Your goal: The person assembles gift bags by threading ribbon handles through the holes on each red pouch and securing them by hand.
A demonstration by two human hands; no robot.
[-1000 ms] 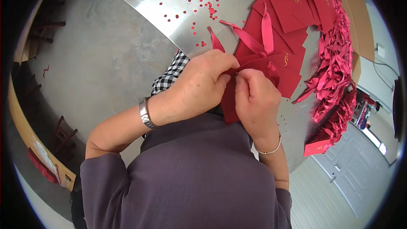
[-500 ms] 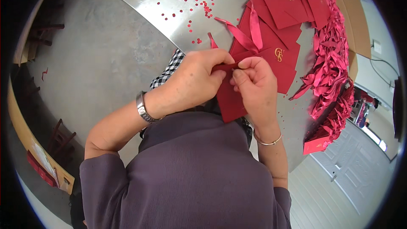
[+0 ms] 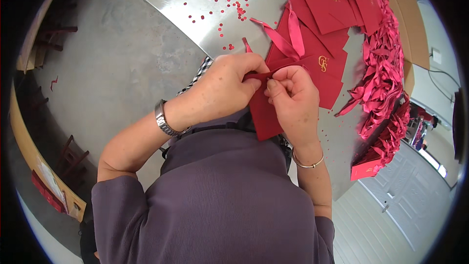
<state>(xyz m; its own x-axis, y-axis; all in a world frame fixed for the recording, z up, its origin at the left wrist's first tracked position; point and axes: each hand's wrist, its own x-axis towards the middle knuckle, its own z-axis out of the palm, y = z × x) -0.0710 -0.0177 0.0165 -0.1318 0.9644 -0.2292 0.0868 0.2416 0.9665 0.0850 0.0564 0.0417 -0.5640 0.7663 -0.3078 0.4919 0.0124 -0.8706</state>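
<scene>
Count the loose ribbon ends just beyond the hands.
3 visible: a short end by the left hand, a longer slanting end to its right, and a near-upright end farthest right. More may lie hidden under the hands.

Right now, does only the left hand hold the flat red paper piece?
No, left hand and right hand both grip the paper piece at its upper edge.

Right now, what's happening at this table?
Someone's left hand grips a red paper piece by its upper edge. The right hand meets that edge; whether it pinches anything is unclear. More red pieces overlap on the metal table, with small red discs scattered to their left and a heap of red ribbons to their right.
</scene>
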